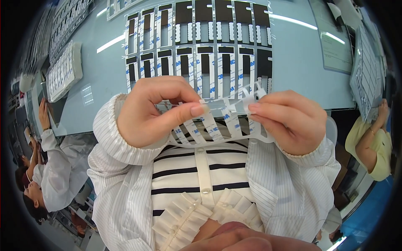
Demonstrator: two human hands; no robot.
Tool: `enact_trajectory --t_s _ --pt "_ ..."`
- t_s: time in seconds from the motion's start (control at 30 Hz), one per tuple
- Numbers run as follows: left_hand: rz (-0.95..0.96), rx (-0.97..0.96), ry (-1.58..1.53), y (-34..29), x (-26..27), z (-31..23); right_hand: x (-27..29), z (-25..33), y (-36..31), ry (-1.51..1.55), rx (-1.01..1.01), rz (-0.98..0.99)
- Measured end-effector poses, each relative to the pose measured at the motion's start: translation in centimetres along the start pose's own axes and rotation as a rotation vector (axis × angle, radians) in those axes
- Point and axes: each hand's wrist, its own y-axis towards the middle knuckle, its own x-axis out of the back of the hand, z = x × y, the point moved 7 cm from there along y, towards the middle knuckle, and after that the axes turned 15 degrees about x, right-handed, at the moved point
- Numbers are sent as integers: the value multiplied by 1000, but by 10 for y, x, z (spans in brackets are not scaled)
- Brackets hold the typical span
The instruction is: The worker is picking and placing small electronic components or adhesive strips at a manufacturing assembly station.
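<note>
Array of black-and-white parts (205, 49): repeated blue printing on its white strips (187, 67), most evident in the row nearer the person. Strip sheet (211, 125), on the person's side of the array: similar blue printing, slanted and partly hidden. Pale green sheet (337, 50), right of the array: faint marks, too small to read.

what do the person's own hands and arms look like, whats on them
The left hand and right hand are both ungloved. The arms are covered by loose, white sleeves with thin, dark pinstripes. The fabric looks light and slightly shiny, and it puckers into gathered cuffs at the wrists.
</note>
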Motion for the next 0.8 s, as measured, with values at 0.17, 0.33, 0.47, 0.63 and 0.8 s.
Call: enact_trajectory --t_s 0.17,0.33,0.47,0.63,0.8 --pt "-139 24 137 4 7 0 6 21 -2 -303 374 39" --pt "-319 52 254 10 4 0 17 24 -10 -69 497 -106" --pt "-471 44 354 15 5 -4 37 18 -17 200 410 -163" --pt "-537 -65 463 18 -2 -16 61 -3 -38 529 266 -367" --pt "-300 -454 589 14 -47 -37 86 -53 -62 377 -463 -545"
